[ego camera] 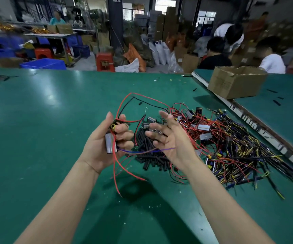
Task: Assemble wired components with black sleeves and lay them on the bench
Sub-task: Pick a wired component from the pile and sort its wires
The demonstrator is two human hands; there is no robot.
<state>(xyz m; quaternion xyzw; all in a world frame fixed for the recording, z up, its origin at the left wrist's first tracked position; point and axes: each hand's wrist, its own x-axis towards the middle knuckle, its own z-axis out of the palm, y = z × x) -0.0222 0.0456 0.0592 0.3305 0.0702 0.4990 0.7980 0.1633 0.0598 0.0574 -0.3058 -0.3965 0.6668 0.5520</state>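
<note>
My left hand grips the wired part; right hand is spread wide, empty. Sleeves lie on the table, directly under the right hand, nearer it.

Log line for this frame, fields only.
left hand: grips wired component | right hand: open, purple wire across palm | black sleeves: piled on bench | sleeve: not yet fitted

Overhead glare on the bench, blurred background, wide-angle edge distortion.
</note>
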